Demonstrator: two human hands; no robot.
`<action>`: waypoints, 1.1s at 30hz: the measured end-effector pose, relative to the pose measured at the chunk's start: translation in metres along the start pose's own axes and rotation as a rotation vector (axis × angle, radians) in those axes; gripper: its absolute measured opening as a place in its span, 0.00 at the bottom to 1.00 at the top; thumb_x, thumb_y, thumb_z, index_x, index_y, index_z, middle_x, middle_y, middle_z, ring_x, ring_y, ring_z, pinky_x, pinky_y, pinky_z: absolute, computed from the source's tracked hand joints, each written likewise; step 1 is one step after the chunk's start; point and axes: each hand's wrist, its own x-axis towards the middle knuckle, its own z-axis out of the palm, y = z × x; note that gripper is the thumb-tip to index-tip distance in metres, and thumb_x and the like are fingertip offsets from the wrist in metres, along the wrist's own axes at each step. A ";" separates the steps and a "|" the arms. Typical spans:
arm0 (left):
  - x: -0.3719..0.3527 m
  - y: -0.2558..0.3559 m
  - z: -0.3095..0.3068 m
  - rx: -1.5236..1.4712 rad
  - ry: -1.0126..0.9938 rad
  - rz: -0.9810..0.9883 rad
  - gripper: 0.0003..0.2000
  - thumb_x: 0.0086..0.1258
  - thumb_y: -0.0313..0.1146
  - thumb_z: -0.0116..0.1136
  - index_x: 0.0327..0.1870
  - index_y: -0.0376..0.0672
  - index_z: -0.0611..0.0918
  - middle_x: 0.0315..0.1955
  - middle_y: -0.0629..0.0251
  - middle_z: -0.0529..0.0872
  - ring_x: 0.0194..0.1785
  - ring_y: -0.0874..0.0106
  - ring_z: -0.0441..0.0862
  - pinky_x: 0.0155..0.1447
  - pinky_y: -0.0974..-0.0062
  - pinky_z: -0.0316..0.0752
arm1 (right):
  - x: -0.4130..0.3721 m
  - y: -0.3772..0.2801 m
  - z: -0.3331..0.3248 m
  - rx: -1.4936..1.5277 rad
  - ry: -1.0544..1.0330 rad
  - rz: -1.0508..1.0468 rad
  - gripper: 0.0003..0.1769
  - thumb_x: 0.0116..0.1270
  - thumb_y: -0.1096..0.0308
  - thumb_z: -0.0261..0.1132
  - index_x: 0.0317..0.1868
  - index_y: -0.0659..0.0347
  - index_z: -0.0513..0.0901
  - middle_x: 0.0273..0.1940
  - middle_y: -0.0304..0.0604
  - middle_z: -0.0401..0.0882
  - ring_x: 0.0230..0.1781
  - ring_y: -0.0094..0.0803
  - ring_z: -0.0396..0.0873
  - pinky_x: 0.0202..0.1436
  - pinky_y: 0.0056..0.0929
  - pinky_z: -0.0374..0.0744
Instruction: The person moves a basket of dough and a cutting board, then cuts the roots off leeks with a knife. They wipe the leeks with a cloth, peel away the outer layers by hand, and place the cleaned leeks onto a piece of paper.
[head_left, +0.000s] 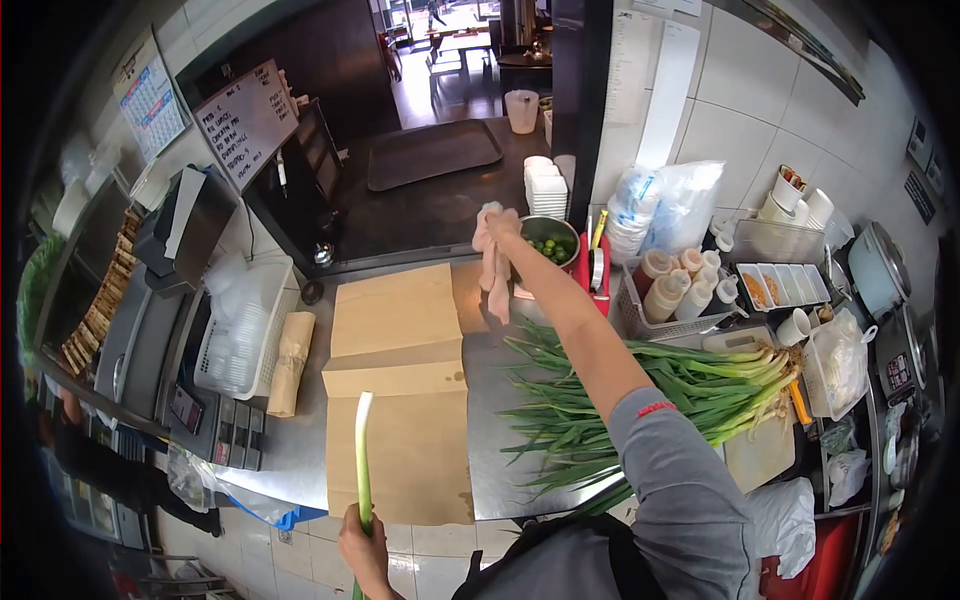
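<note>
My left hand (pixel 364 552), low in the view, is wrapped round a single spring onion (pixel 363 450), its white end pointing up over the brown paper (pixel 400 430). Stretched far forward, my right hand (pixel 507 228) is closed on a limp, pale pinkish cloth-like piece (pixel 490 265) that hangs down in folds. Just right of that hand is a metal bowl of small green limes (pixel 550 244). Under my right forearm lies a big bunch of spring onions (pixel 660 385), roots to the right and green tops fanned over the steel counter (pixel 500 470).
A white cutting board (pixel 755 462) and an orange-handled knife (pixel 800 402) lie by the roots. Sauce bottles fill a basket (pixel 665 325). Left stand a basket of plastic containers (pixel 245 330) and a paper roll (pixel 290 365). A dark tray (pixel 435 155) rests on the pass. Another person (pixel 110 465) is at far left.
</note>
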 end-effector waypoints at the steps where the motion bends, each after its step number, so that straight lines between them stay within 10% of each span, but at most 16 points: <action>1: 0.002 -0.005 0.003 0.013 -0.005 0.011 0.06 0.58 0.25 0.55 0.36 0.41 0.78 0.24 0.52 0.80 0.28 0.53 0.79 0.33 0.60 0.71 | 0.005 0.002 0.003 -0.028 -0.018 -0.010 0.30 0.53 0.56 0.66 0.53 0.66 0.73 0.47 0.60 0.78 0.49 0.47 0.79 0.48 0.37 0.78; 8: 0.010 -0.035 0.049 -0.074 -0.203 0.022 0.15 0.56 0.25 0.58 0.46 0.42 0.78 0.36 0.53 0.82 0.37 0.52 0.80 0.40 0.59 0.74 | -0.040 -0.011 -0.047 -0.066 -0.119 -0.592 0.38 0.56 0.67 0.62 0.67 0.59 0.57 0.51 0.56 0.77 0.49 0.50 0.78 0.53 0.37 0.76; 12: 0.007 -0.049 0.082 0.052 -0.157 0.229 0.11 0.55 0.27 0.60 0.39 0.40 0.77 0.50 0.51 0.80 0.34 0.54 0.82 0.37 0.63 0.77 | -0.118 -0.059 -0.064 -1.244 -0.569 -0.609 0.21 0.56 0.68 0.63 0.53 0.58 0.78 0.43 0.44 0.83 0.45 0.40 0.81 0.47 0.40 0.79; 16: 0.003 -0.045 0.086 0.038 -0.264 0.151 0.11 0.53 0.30 0.62 0.36 0.39 0.76 0.58 0.50 0.73 0.39 0.52 0.81 0.41 0.61 0.77 | -0.127 0.036 0.030 -1.484 -0.733 -0.909 0.17 0.63 0.64 0.56 0.52 0.53 0.80 0.49 0.46 0.80 0.54 0.40 0.77 0.48 0.41 0.78; 21: -0.003 -0.060 0.104 0.048 -0.343 0.083 0.19 0.53 0.31 0.64 0.48 0.41 0.76 0.59 0.54 0.72 0.42 0.54 0.81 0.43 0.61 0.77 | -0.124 0.092 0.072 -1.272 -0.694 -0.709 0.25 0.64 0.68 0.49 0.64 0.48 0.65 0.49 0.50 0.79 0.50 0.42 0.79 0.48 0.40 0.78; 25: -0.011 -0.041 0.106 0.082 -0.292 0.211 0.22 0.55 0.32 0.64 0.53 0.44 0.74 0.57 0.58 0.75 0.49 0.57 0.79 0.46 0.62 0.76 | -0.101 0.093 0.050 -1.278 -0.721 -0.610 0.21 0.65 0.66 0.54 0.59 0.51 0.67 0.56 0.47 0.76 0.55 0.42 0.77 0.47 0.45 0.78; 33: 0.022 -0.012 0.006 0.506 -0.277 0.485 0.17 0.62 0.43 0.58 0.49 0.53 0.70 0.30 0.64 0.79 0.25 0.60 0.81 0.26 0.64 0.74 | -0.147 0.032 -0.010 -1.327 -0.593 -0.700 0.27 0.64 0.69 0.52 0.65 0.48 0.63 0.56 0.52 0.75 0.53 0.47 0.77 0.52 0.43 0.76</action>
